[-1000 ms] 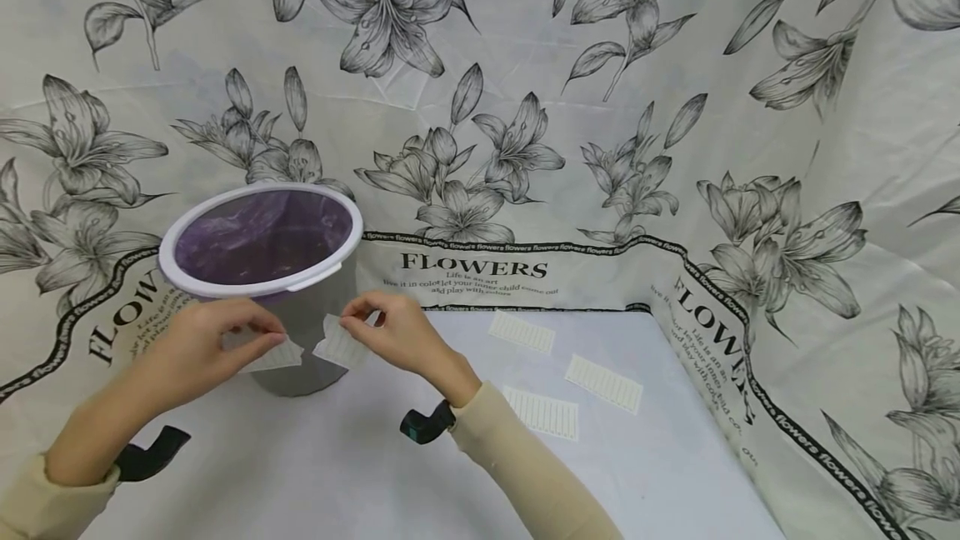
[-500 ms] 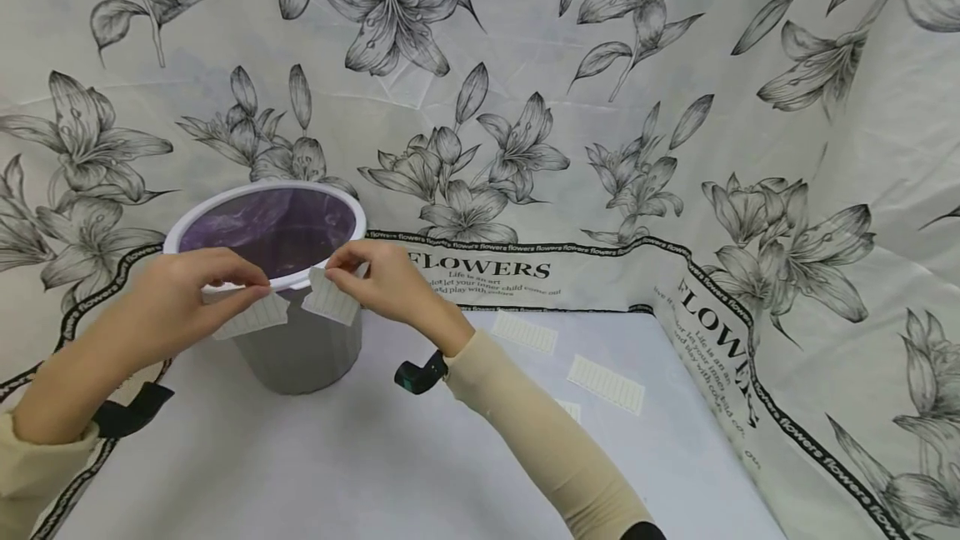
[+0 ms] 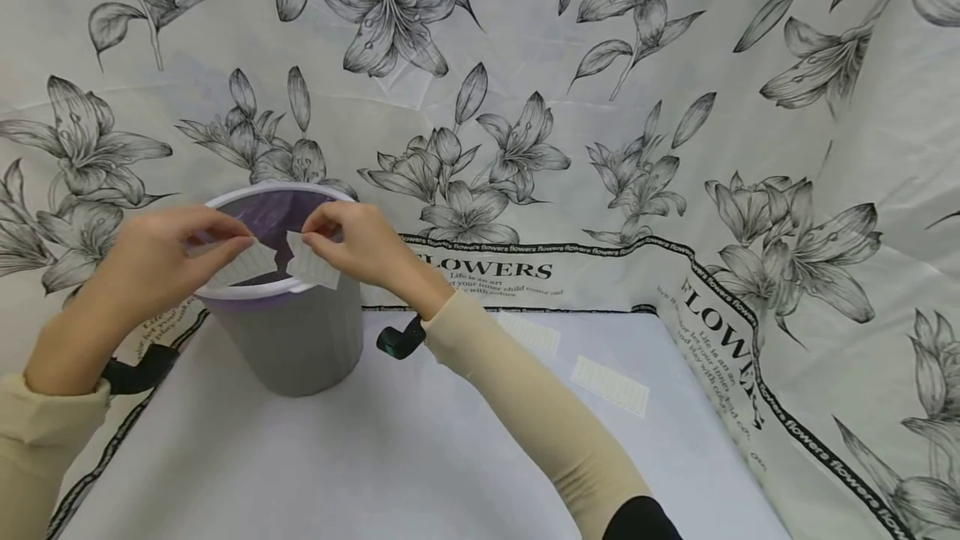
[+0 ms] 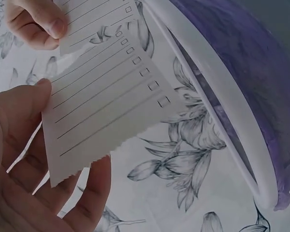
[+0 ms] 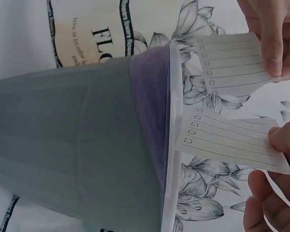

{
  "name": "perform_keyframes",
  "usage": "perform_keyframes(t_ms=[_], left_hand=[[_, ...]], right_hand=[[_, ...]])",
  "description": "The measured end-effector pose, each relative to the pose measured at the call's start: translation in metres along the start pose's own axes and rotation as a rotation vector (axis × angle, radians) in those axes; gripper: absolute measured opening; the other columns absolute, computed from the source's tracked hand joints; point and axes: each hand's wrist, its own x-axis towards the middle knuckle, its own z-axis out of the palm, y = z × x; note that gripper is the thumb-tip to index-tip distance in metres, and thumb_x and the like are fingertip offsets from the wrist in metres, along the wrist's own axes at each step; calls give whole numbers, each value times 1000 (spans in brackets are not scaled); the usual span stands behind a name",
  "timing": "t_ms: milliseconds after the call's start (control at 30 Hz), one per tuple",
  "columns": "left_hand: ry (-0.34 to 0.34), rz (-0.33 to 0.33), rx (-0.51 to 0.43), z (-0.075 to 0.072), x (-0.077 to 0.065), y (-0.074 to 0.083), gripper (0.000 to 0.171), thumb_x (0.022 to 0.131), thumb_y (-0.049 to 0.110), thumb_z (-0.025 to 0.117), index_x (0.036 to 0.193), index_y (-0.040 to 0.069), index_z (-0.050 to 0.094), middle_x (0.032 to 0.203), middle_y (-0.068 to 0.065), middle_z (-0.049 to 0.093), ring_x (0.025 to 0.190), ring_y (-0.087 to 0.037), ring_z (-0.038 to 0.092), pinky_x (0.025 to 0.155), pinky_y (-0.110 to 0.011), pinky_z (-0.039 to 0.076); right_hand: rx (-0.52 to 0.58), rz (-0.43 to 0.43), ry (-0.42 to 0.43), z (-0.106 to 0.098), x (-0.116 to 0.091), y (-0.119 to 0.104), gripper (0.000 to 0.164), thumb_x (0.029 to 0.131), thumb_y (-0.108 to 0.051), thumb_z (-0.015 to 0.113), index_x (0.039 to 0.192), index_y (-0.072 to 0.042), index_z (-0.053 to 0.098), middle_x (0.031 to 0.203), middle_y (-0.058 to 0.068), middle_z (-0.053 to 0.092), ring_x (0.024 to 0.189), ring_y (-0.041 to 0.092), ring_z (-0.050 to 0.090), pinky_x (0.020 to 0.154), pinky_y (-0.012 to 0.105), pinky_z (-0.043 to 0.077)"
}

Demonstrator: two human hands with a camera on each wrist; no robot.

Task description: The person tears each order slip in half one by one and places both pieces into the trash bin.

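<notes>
Over the mouth of a grey trash can (image 3: 288, 348) my two hands each pinch a torn piece of lined checklist paper. My left hand (image 3: 161, 257) holds the left piece (image 4: 101, 104) between thumb and fingers; its edges are ragged. In my right hand (image 3: 360, 244) is the other torn piece (image 5: 227, 140), hanging from thumb and fingertips. The two pieces are apart in the head view, with a small gap between them. A white rim (image 3: 255, 290) and a purple bag liner (image 4: 222, 29) top the can. The can's bottom inside cannot be seen.
On the white table (image 3: 420, 457), paper sheets lie to the right: one lined sheet (image 3: 611, 386) and another sheet (image 3: 531, 333) farther back, partly near my right sleeve (image 3: 517, 382). A flower-printed cloth (image 3: 480, 165) hangs behind and around the table.
Both hands have risen and moved forward with their torn pieces, from in front of the can to over its opening. My right sleeve now covers a third sheet on the table.
</notes>
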Motion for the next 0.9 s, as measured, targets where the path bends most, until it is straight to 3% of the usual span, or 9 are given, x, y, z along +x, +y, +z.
perform_keyframes(t_ms=[67,167,300,367,433,567,800,900], left_hand=[[4,-45,3,1,0,-3,19,79,0,86,94,10,79,86,-4,76,79,0,61,74,-2,41],[16,-98,29,3,-1,-8,15,83,2,84,95,9,79,90,-8,76,81,-11,65,74,-8,41],[43,-128,81,10,-2,-12,11,85,6,82,95,7,78,99,-16,75,82,-35,70,71,-35,52],[60,-135,96,13,-3,-13,10,87,7,82,96,6,78,102,-18,75,82,-38,70,69,-49,53],[75,-135,98,17,-3,-15,10,87,7,81,96,5,78,102,-20,74,80,-39,70,68,-54,53],[99,-156,90,26,-5,-19,9,87,6,81,95,5,78,101,-18,73,80,-35,68,68,-42,49],[123,-226,16,40,-11,-26,9,89,8,80,96,3,79,97,-18,75,78,-35,69,69,-6,34],[98,-243,-12,45,-14,-29,10,90,8,79,98,2,78,93,-17,76,75,-32,69,67,-3,33]], right_hand=[[-8,14,7,0,6,1,14,102,-15,65,110,-6,73,103,5,75,90,10,69,79,11,50],[-3,36,48,1,14,4,14,102,-15,66,110,-7,73,102,4,75,88,9,69,79,11,51],[31,65,130,5,18,9,14,102,-16,66,110,-6,73,102,5,75,87,10,68,77,12,51],[40,60,179,8,20,12,14,102,-16,66,109,-6,73,101,6,76,86,11,68,76,12,50],[34,41,226,12,22,14,13,101,-16,67,107,-6,73,101,6,76,85,12,68,76,12,50],[5,4,282,21,25,22,13,100,-17,68,106,-7,73,101,6,76,87,13,67,77,12,48],[-5,45,302,32,23,35,12,100,-17,69,104,-8,75,102,4,76,94,14,67,86,21,52],[-23,38,282,35,24,39,12,99,-16,70,104,-7,75,102,5,77,95,15,68,88,23,54]])
